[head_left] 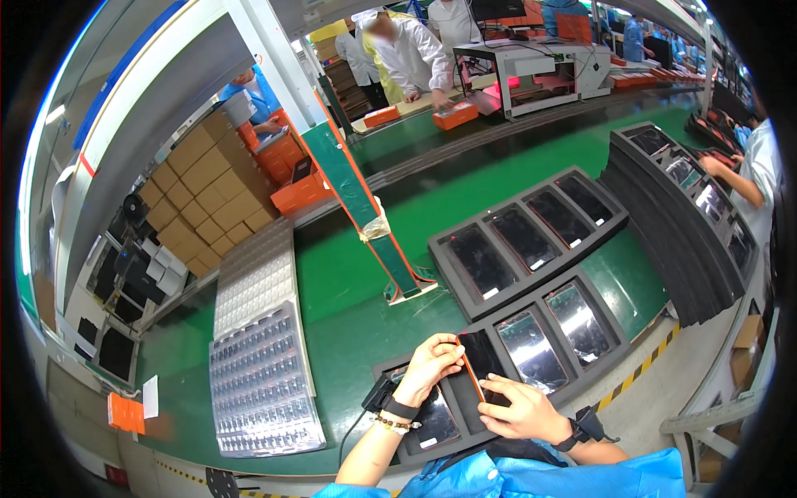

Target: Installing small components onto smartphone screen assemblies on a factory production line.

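Observation:
Both hands hold a dark, glossy tablet (483,353) with an orange edge, tilted up on its side over a slot of the near grey foam tray (491,314). My left hand (433,365) pinches its upper edge with thumb and fingertips. Lower along the same edge, my right hand (523,409) grips it with thumb and fingers. Other tablets lie in the slots around it: one (436,419) partly under my left wrist, and two shiny ones (531,350) to the right. Whatever is on the held tablet's far side is hidden.
A second foam tray of tablets (477,261) lies beyond, and a tall stack of foam trays (672,224) stands right. Left are clear plastic trays of small parts (261,382). A green post (357,195) rises mid-bench. A co-worker's arm (739,178) reaches in at far right.

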The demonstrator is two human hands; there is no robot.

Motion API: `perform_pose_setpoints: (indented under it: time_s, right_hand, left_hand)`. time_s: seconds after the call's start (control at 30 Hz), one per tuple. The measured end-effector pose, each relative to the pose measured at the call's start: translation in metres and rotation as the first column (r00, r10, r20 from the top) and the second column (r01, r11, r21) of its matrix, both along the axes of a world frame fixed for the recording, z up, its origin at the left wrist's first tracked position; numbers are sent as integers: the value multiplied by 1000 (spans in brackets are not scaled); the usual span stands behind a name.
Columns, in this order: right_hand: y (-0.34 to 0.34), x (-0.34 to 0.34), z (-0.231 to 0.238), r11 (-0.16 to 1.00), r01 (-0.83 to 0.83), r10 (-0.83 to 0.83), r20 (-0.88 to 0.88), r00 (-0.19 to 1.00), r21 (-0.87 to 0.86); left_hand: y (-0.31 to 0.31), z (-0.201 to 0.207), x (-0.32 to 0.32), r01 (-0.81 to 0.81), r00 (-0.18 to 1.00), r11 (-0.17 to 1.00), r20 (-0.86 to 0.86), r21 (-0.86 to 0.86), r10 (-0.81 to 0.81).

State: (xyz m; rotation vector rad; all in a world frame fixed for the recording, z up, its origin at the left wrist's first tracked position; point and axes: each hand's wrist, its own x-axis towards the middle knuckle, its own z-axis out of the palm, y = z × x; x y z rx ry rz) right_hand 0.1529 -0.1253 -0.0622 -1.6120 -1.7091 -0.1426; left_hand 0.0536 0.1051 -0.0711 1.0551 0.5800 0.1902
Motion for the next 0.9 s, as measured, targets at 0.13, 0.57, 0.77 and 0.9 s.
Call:
perform_pose_setpoints:
  time_s: [0.13,0.57,0.77,0.9]
  right_hand:
    - [2,-1,8,990,-47,64,135,989,-129]
    - [-35,37,5,942,165,-178,-16,984,-293]
    - [-40,42,15,881,124,-117,43,992,-457]
    - [-38,38,21,857,194,-173,88,981,-478]
  left_hand:
    - [-2,1,-10,2,999,977,-49,213,9]
    - [97,55,-154,-285,861,528,-29,800,508]
    - [263,14,-309,-115,365,-100,136,988,921]
    - [315,-3,-356,37,156,-36,30,999,987]
